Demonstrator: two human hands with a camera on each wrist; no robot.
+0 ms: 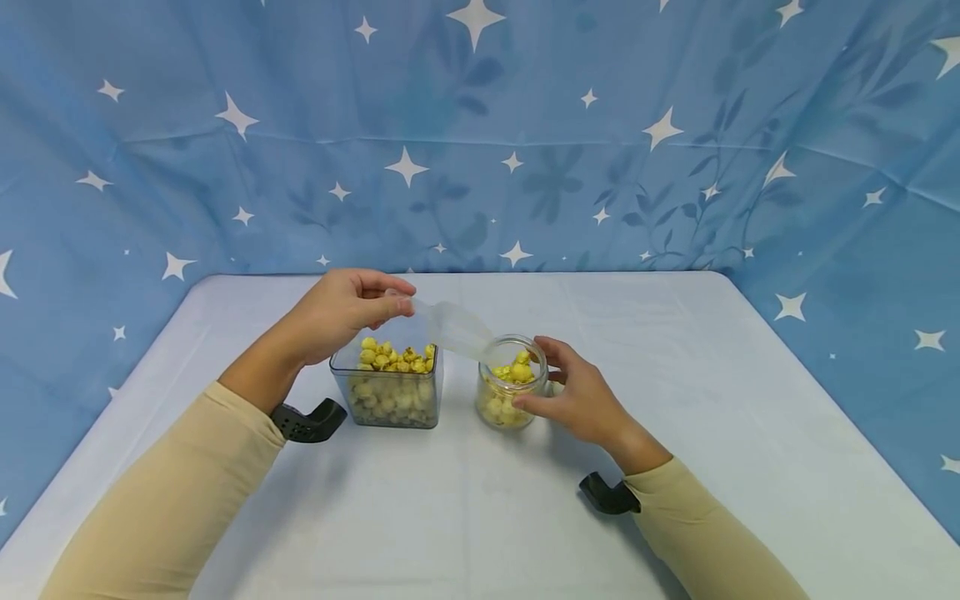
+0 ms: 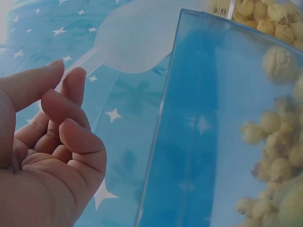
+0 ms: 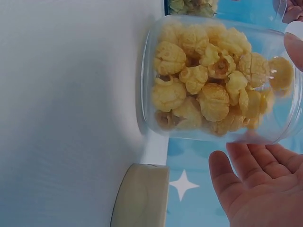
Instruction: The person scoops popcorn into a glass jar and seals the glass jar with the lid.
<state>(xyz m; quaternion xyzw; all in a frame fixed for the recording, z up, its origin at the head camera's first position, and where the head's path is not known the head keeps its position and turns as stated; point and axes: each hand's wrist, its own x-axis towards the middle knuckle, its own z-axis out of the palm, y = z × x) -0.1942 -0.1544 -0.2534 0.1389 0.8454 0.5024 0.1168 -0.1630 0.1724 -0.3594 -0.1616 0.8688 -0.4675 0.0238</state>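
In the head view my left hand (image 1: 348,304) pinches the thin handle of a translucent plastic scoop (image 1: 457,329). The scoop slopes down to the right, its tip at the rim of a clear jar (image 1: 506,408). Yellow popcorn (image 3: 213,80) partly fills that jar, seen close in the right wrist view. With thumb in front and fingers behind, my right hand (image 1: 577,396) holds the jar upright on the table. Below my left hand stands a clear square container (image 1: 393,417) with more popcorn (image 2: 279,170). The left wrist view shows the scoop's bowl (image 2: 137,35) beyond the container's wall.
A white cloth covers the table (image 1: 465,517). Behind it hangs a blue curtain (image 1: 450,208) with white stars. A pale beige rounded object (image 3: 142,198) stands near the jar in the right wrist view; its kind is unclear.
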